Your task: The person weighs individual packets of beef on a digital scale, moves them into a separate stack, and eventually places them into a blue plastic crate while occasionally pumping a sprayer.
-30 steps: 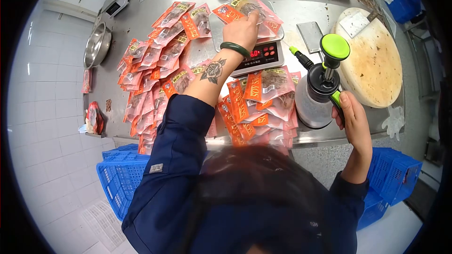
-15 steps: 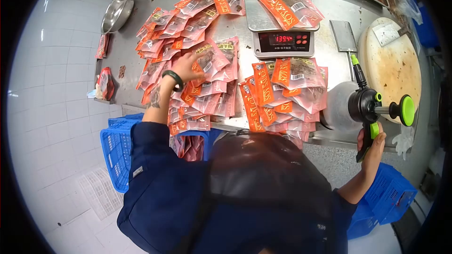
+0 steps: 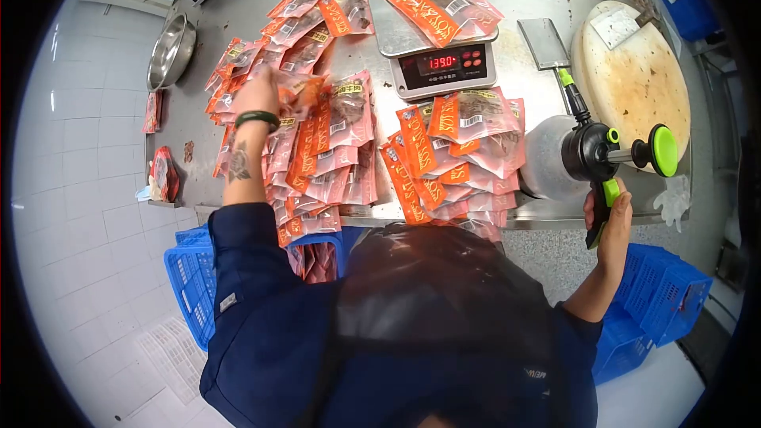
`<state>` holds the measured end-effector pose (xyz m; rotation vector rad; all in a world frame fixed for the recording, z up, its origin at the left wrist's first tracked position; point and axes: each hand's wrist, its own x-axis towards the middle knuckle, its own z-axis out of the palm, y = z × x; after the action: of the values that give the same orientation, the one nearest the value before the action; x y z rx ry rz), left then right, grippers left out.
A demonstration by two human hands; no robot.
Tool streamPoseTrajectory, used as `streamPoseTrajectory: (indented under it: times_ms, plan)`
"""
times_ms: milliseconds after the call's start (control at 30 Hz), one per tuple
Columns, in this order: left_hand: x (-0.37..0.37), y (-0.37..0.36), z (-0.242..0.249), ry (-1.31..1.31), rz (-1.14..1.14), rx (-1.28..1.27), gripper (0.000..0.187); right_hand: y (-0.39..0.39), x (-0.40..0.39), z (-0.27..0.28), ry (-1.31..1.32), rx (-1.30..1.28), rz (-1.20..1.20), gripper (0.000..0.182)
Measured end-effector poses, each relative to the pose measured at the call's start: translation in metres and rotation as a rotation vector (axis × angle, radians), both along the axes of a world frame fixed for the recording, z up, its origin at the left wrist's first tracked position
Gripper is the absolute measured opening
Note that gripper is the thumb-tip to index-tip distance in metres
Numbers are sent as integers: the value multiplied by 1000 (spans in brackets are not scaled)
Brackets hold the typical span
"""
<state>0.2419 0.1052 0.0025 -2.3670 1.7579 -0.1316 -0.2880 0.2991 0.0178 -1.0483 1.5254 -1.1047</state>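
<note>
Over the left pile of orange-and-pink packets (image 3: 341,123), my left hand (image 3: 258,95) is closed on a motion-blurred packet (image 3: 300,97); its fingertips are partly hidden. My right hand (image 3: 617,222) is wrapped round the black-and-green handle of a spray bottle (image 3: 547,160) at the table's front edge. One packet (image 3: 440,1) lies across the scale (image 3: 444,71), whose red display reads about 139.0. Below the scale, a second pile of packets (image 3: 476,123) reaches the front edge, beside the bottle.
A steel bowl (image 3: 172,53) stands at the left edge. Right of the scale are a flat metal scraper (image 3: 544,43) and a round cutting board (image 3: 634,87) with a blade on it. Blue crates (image 3: 190,269) stand below the table.
My left hand has moved left and up, and its spread fingers have closed on a packet. The view has shifted slightly. The display has gone from about 139.4 to 139.0.
</note>
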Motion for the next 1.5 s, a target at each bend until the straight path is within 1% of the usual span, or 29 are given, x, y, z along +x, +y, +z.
streamPoseTrajectory:
  times_ms: [33, 100, 133, 167, 233, 300, 367, 400, 433, 467, 500, 567, 600, 633, 667, 700, 800, 967, 1133, 1367, 1433, 1467, 1500]
  plan:
    - [4, -13, 18, 100, -29, -148, 28, 0, -1, -2, 6, -5, -5, 66]
    - [-5, -37, 50, 179, -61, -396, 28, -2, -1, -4, 3, -19, -13, 66]
    - [-29, -38, 70, 257, -98, -484, 26, -1, -2, -4, -2, -28, 14, 66]
    - [-58, -37, 80, 336, -136, -570, 25, 0, -3, -4, -5, -36, 39, 66]
    - [-84, -51, 60, 334, -450, -718, 25, -1, -4, -6, -17, -41, 39, 66]
    - [-108, -73, 20, 258, -650, -666, 29, -2, -4, -6, -27, -49, 32, 66]
    - [-144, -76, 0, 182, -642, -369, 32, -3, -2, -2, -62, -3, 16, 60]
    - [-156, -78, -13, 209, -676, -348, 32, -5, -1, 1, -60, -6, 4, 60]
    - [-171, -76, -17, 237, -712, -326, 32, -7, -1, 5, -27, -5, 55, 55]
    - [-182, -73, -19, 296, -661, -328, 32, -10, 0, 9, 6, 0, 104, 50]
    - [-191, -71, -18, 300, -676, -323, 32, -14, 0, 12, 6, 3, 89, 50]
    - [-203, -68, -18, 407, -555, -422, 32, -30, 3, 22, 213, 50, 299, 41]
    - [-206, -69, -21, 386, -552, -427, 32, -39, 17, 34, 205, 25, 265, 37]
    - [-208, -68, -23, 382, -557, -428, 32, -46, 22, 39, 201, 22, 261, 37]
    - [-210, -66, -23, 385, -550, -438, 32, -54, 26, 43, 242, 69, 283, 36]
    - [-211, -64, -23, 390, -540, -448, 32, -59, 29, 45, 285, 117, 306, 36]
    - [-211, -60, -21, 407, -534, -434, 34, -63, 33, 47, 277, 120, 287, 36]
    - [-212, -59, -29, 404, -521, -414, 36, -66, 35, 48, 269, 104, 286, 37]
    - [-212, -57, -32, 420, -541, -465, 39, -70, 35, 48, 265, 91, 298, 37]
    - [-216, -57, -36, 411, -548, -466, 42, -70, 34, 49, 291, 88, 328, 36]
    - [-221, -51, -31, 418, -504, -410, 53, -67, 31, 45, 284, 74, 330, 37]
    - [-220, -47, -28, 419, -507, -411, 53, -64, 26, 41, 258, 31, 313, 42]
    - [-215, -44, -24, 419, -557, -519, 58, -59, 21, 37, 232, -11, 294, 49]
